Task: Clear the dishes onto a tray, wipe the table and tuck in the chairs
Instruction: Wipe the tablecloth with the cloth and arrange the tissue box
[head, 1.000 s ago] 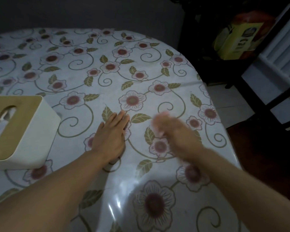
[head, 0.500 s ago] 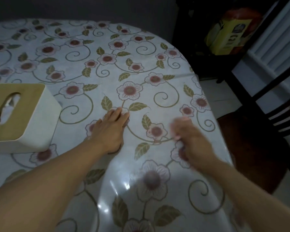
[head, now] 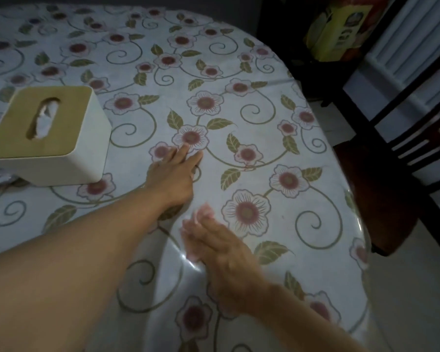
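Note:
The table [head: 239, 59] wears a glossy pale cloth printed with pink flowers and green leaves. My left hand [head: 173, 174] lies flat on it near the middle, palm down, holding nothing. My right hand [head: 221, 260], blurred by motion, sits closer to the near edge and presses a small pale pinkish wad [head: 202, 215], tissue or cloth, against the tabletop; the wad pokes out past the fingertips. A dark wooden chair [head: 376, 189] with a reddish seat stands at the table's right edge, its seat outside the table. No dishes or tray are in view.
A white tissue box [head: 48, 133] with a tan lid stands left of my left hand. Dark shelving with a yellow carton [head: 338, 31] is at the back right. Pale floor shows to the right of the table.
My right hand has swept with the wad from the right side of the table back toward the near edge and leftward. My left hand has stayed planted. My head has shifted, bringing the chair further into view.

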A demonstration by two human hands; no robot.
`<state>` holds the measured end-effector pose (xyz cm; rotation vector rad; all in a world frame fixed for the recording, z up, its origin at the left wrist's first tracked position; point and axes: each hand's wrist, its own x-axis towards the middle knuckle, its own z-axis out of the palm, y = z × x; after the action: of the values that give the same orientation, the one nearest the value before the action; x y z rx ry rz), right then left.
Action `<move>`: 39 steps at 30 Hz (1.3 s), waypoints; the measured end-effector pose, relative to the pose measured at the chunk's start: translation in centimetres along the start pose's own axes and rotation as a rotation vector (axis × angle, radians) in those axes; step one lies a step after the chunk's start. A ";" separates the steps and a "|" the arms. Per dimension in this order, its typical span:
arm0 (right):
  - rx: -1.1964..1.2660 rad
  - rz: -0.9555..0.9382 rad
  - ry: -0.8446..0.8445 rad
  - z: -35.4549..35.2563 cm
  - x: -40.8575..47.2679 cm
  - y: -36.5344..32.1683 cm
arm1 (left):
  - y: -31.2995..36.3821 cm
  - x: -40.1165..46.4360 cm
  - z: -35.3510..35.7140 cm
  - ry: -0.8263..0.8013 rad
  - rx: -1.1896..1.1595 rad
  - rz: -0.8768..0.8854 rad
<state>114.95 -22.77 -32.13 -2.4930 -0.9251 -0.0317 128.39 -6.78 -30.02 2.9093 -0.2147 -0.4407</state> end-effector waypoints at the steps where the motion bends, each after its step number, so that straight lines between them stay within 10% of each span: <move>1: 0.013 -0.061 -0.066 -0.2 -0.5 0.1 | -0.3 -0.4 -0.3 -0.029 -0.022 0.015; 8: -0.219 0.608 0.079 -6.4 3.9 10.7 | -2.3 -5.1 1.9 0.031 -0.047 -0.021; 17: -0.068 -0.160 -0.146 0.4 -1.4 -0.5 | -2.6 -5.1 0.9 -0.013 -0.134 0.019; 24: -0.241 0.508 0.061 -5.7 5.9 11.4 | -2.5 -5.7 1.6 0.053 -0.136 0.003; 33: -0.013 -0.159 -0.047 -0.6 -0.1 1.1 | -0.5 -7.0 1.0 0.006 -0.112 -0.054; 39: -0.142 0.531 0.087 -9.5 -5.1 12.5 | 2.2 -12.2 4.2 0.053 -0.118 -0.109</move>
<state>120.16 -38.30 -29.98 -2.7647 -0.2118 -0.0322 115.29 -7.54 -30.07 2.8213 -0.0218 -0.3793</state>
